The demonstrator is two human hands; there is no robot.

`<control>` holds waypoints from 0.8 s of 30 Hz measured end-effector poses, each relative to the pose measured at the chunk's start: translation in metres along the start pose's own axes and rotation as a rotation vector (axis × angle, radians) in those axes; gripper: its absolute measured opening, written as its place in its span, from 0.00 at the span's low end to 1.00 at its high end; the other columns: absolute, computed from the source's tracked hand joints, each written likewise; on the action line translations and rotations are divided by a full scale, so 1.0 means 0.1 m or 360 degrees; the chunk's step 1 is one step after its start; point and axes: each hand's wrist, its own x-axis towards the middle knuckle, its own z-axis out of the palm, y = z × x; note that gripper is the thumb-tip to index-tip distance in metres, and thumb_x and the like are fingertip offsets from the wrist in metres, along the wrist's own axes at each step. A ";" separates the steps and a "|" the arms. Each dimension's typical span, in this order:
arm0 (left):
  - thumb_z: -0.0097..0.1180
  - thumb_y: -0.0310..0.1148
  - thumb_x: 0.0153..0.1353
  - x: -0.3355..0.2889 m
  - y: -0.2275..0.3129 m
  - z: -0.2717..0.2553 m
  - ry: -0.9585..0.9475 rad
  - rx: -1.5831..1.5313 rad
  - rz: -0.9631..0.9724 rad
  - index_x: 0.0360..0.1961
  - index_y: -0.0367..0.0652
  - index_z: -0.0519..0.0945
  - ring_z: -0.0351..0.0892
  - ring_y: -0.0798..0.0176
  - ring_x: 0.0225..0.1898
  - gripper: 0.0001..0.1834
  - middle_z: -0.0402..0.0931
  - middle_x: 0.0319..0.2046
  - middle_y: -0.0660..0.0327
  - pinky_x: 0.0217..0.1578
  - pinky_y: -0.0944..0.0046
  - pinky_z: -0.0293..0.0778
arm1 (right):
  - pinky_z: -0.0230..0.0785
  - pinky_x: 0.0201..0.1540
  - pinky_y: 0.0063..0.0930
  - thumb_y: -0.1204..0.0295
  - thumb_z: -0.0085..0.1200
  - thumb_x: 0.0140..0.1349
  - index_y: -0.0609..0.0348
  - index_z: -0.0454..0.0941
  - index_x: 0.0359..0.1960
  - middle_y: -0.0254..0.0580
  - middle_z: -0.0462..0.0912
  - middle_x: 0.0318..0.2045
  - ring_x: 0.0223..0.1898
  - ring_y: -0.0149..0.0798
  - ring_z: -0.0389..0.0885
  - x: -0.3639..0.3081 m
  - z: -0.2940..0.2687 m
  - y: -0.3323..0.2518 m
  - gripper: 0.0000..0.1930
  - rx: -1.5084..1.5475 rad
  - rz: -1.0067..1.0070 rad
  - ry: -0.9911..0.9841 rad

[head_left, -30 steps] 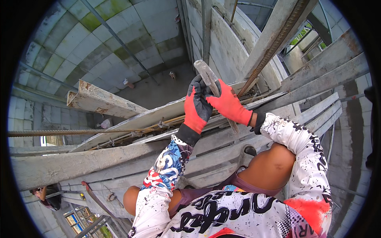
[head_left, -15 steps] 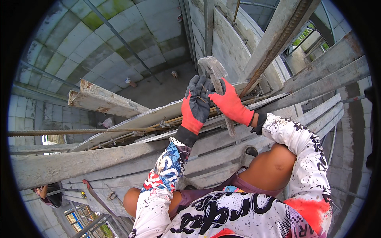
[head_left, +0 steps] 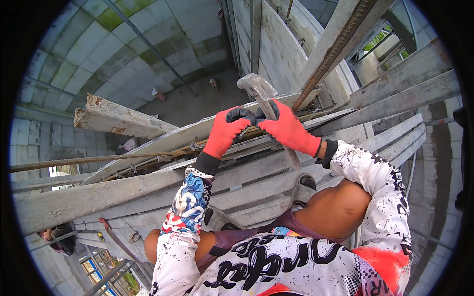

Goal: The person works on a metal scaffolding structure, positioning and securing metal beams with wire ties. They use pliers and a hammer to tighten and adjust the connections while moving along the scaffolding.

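Note:
In the red-and-black glove, my right hand (head_left: 291, 130) is closed round the handle of a hammer (head_left: 259, 88). The hammer's pale, crusted head points up and away, and the handle end slants down toward my knees. My left hand (head_left: 225, 132), gloved alike, is curled with thumb and fingers pinched together. Its fingertips meet those of the right hand beside the handle. Whatever lies between them is too small and hidden to make out. Both hands hang over the top edge of a board formwork (head_left: 197, 135).
A rusty steel beam (head_left: 123, 118) juts out at left above a deep drop to the floor (head_left: 202, 101). A rebar (head_left: 89, 160) crosses at left, and another leans along a post (head_left: 340, 47) at upper right. Planks (head_left: 247, 197) lie under my feet. Another person (head_left: 60, 238) is below at far left.
My left hand has turned from an open palm holding thin slivers to a curled pinch, shifting slightly left and down. The hammer has tilted a little leftward in my right hand.

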 end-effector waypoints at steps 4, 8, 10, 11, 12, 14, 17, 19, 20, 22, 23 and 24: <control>0.61 0.27 0.53 -0.08 -0.18 -0.07 -0.0084 0.0454 0.0173 0.35 0.36 0.85 0.77 0.68 0.30 0.09 0.81 0.28 0.65 0.34 0.67 0.72 | 0.71 0.37 0.32 0.73 0.61 0.61 0.62 0.73 0.47 0.40 0.79 0.31 0.31 0.31 0.74 -0.16 -0.10 -0.15 0.15 -0.0059 0.0330 -0.0125; 0.62 0.30 0.50 -0.13 -0.43 -0.06 -0.0132 0.0889 0.0356 0.35 0.40 0.86 0.80 0.56 0.32 0.10 0.81 0.29 0.58 0.36 0.61 0.74 | 0.71 0.39 0.35 0.73 0.63 0.60 0.63 0.73 0.47 0.42 0.79 0.30 0.32 0.35 0.74 -0.23 -0.26 0.10 0.16 -0.0248 -0.0087 -0.0069; 0.62 0.30 0.51 -0.14 -0.51 -0.07 -0.0117 0.0889 0.0314 0.35 0.40 0.86 0.80 0.56 0.32 0.10 0.80 0.29 0.58 0.36 0.61 0.74 | 0.71 0.40 0.37 0.73 0.63 0.60 0.64 0.73 0.47 0.43 0.79 0.30 0.32 0.36 0.74 -0.26 -0.29 0.14 0.16 -0.0190 -0.0096 -0.0090; 0.62 0.30 0.51 -0.13 -0.53 -0.06 -0.0109 0.0850 0.0283 0.35 0.41 0.86 0.80 0.56 0.32 0.10 0.80 0.29 0.58 0.36 0.61 0.74 | 0.71 0.39 0.36 0.73 0.64 0.60 0.64 0.73 0.47 0.43 0.79 0.30 0.32 0.35 0.74 -0.28 -0.30 0.15 0.16 -0.0203 -0.0113 -0.0082; 0.62 0.30 0.51 -0.12 -0.55 -0.04 -0.0101 0.0811 0.0251 0.35 0.41 0.86 0.80 0.56 0.32 0.10 0.80 0.29 0.58 0.36 0.61 0.74 | 0.70 0.39 0.35 0.73 0.64 0.60 0.64 0.73 0.47 0.42 0.79 0.30 0.32 0.34 0.73 -0.31 -0.30 0.15 0.16 -0.0217 -0.0129 -0.0074; 0.62 0.30 0.50 -0.12 -0.54 -0.03 -0.0127 0.0849 0.0311 0.34 0.42 0.86 0.80 0.55 0.33 0.09 0.80 0.28 0.58 0.36 0.60 0.74 | 0.70 0.37 0.33 0.72 0.64 0.61 0.64 0.74 0.47 0.41 0.79 0.29 0.31 0.32 0.73 -0.35 -0.33 0.13 0.16 -0.0236 -0.0061 -0.0102; 0.64 0.30 0.49 -0.14 -0.48 -0.02 -0.0141 0.0992 0.0359 0.34 0.43 0.86 0.80 0.54 0.33 0.10 0.79 0.28 0.58 0.36 0.59 0.75 | 0.68 0.35 0.30 0.69 0.62 0.63 0.64 0.75 0.48 0.40 0.79 0.27 0.30 0.29 0.72 -0.40 -0.38 0.00 0.16 -0.0236 0.0200 -0.0232; 0.65 0.31 0.48 -0.16 -0.48 -0.03 -0.0139 0.1069 0.0428 0.35 0.43 0.86 0.80 0.53 0.33 0.11 0.79 0.28 0.58 0.36 0.58 0.75 | 0.67 0.33 0.28 0.67 0.60 0.66 0.65 0.75 0.49 0.40 0.78 0.26 0.29 0.27 0.72 -0.42 -0.39 -0.09 0.15 -0.0214 0.0384 -0.0351; 0.66 0.31 0.48 -0.17 -0.50 -0.03 -0.0134 0.1081 0.0497 0.35 0.43 0.86 0.80 0.52 0.33 0.11 0.79 0.28 0.58 0.36 0.58 0.75 | 0.67 0.33 0.28 0.67 0.58 0.67 0.65 0.75 0.49 0.39 0.78 0.26 0.29 0.28 0.72 -0.43 -0.40 -0.07 0.15 -0.0204 0.0323 -0.0396; 0.67 0.31 0.47 -0.16 -0.55 -0.04 -0.0136 0.1108 0.0588 0.35 0.43 0.86 0.80 0.51 0.34 0.12 0.79 0.29 0.58 0.37 0.56 0.75 | 0.67 0.33 0.29 0.66 0.54 0.70 0.65 0.75 0.50 0.39 0.78 0.26 0.28 0.29 0.71 -0.47 -0.47 0.04 0.15 -0.0183 0.0203 -0.0489; 0.68 0.32 0.47 -0.15 -0.57 -0.06 -0.0140 0.1125 0.0603 0.35 0.43 0.85 0.80 0.51 0.34 0.12 0.79 0.29 0.58 0.37 0.56 0.75 | 0.67 0.33 0.30 0.67 0.53 0.70 0.65 0.75 0.50 0.39 0.77 0.25 0.28 0.30 0.71 -0.49 -0.48 0.05 0.14 -0.0241 0.0130 -0.0519; 0.68 0.32 0.47 -0.14 -0.59 -0.08 -0.0143 0.1143 0.0618 0.35 0.44 0.85 0.80 0.50 0.34 0.12 0.80 0.29 0.58 0.38 0.56 0.75 | 0.67 0.33 0.31 0.67 0.52 0.71 0.65 0.75 0.50 0.39 0.77 0.25 0.28 0.31 0.71 -0.53 -0.48 0.06 0.14 -0.0299 0.0057 -0.0549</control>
